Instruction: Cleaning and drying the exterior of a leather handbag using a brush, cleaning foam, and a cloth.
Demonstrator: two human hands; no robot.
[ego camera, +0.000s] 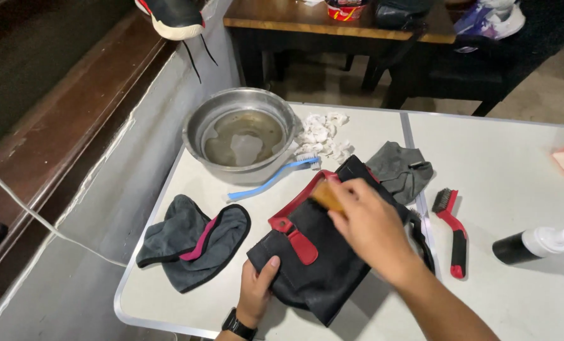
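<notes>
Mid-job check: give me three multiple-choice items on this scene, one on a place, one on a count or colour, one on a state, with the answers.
1. Where does the blue toothbrush lie?
A. inside the bowl
B. on the table against the metal bowl
C. under the grey cloth

2. How many hands are on the black and red bag?
A. none
B. one
C. two

3. What is in the bowl?
A. shallow murky water
B. nothing
C. dry rags

Answers: 1 B, it rests beside the bowl's outer wall. 2 C, the left hand pins the bag's edge while the right hand presses a wooden brush on it. 3 A, liquid covers the bottom.
</notes>
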